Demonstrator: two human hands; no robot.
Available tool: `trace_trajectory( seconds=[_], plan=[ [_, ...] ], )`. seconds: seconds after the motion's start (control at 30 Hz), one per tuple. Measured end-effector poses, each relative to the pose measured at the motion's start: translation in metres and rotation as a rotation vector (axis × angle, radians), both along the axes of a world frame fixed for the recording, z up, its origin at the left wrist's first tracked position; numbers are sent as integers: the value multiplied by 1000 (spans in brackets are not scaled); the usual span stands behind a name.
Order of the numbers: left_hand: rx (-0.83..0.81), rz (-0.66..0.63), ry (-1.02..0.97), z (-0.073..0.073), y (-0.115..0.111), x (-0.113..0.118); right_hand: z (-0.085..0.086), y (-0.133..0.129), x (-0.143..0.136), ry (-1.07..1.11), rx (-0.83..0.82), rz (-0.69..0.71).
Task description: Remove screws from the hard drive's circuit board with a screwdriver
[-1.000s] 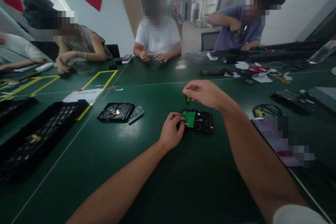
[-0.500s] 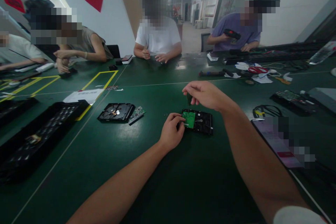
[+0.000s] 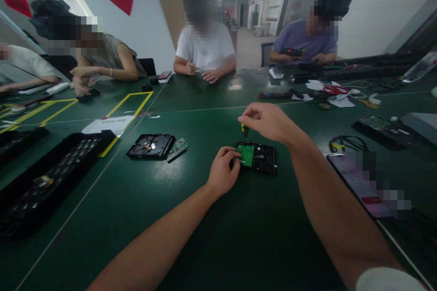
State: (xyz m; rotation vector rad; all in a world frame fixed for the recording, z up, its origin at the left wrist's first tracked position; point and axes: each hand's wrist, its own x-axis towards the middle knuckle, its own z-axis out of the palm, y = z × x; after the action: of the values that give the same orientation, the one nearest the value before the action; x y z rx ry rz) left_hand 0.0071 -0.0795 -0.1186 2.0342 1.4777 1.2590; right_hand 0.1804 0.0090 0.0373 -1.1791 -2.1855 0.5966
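Note:
A black hard drive [image 3: 266, 160] with a green circuit board [image 3: 247, 154] on its left part lies flat on the table in front of me. My left hand [image 3: 222, 172] grips the drive's left end, its fingertips at the board's edge. Above the board, my right hand [image 3: 268, 121] pinches a small yellow and black screwdriver [image 3: 245, 131] held upright. The tip points down at the board; whether it sits in a screw is too small to tell. To the left lie a second hard drive [image 3: 150, 147] and a loose circuit board [image 3: 178, 149].
Long black trays [image 3: 61, 168] stand at left. On the right are a phone [image 3: 355, 182], a coiled black cable [image 3: 346, 143] and another drive-like unit [image 3: 382, 132]. A dark cylindrical tool [image 3: 275, 95] lies farther back. Several people sit across the green table [image 3: 191, 236].
The fingers of my right hand have shifted on the screwdriver, and its yellow part now shows. My left hand and the drive stay put. The person in purple has lowered a dark handheld device.

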Motion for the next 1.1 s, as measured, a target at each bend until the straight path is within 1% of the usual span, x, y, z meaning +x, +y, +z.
trace_trajectory(
  seconds=[0.1,0.43,0.63,0.7,0.8,0.93,1.1],
  plan=[
    [3,4,3,1,0,0,1,-1,0,-19,7,-45],
    [-10,4,-7,0,0,0,-1,-1,0,26,-68,122],
    [-12,3,-3,1,-1,0,-3,-1,-2,86,-207,154],
    [-8,1,-4,1,-1,0,-3,-1,-1,102,-228,152],
    [1,-4,-5,1,0,0,-2,-1,0,82,-181,138],
    [5,-7,-11,1,0,0,-1,-1,1,0,-30,104],
    [-1,-3,-15,2,0,1,-1,-1,1,-68,67,-49]
  ],
)
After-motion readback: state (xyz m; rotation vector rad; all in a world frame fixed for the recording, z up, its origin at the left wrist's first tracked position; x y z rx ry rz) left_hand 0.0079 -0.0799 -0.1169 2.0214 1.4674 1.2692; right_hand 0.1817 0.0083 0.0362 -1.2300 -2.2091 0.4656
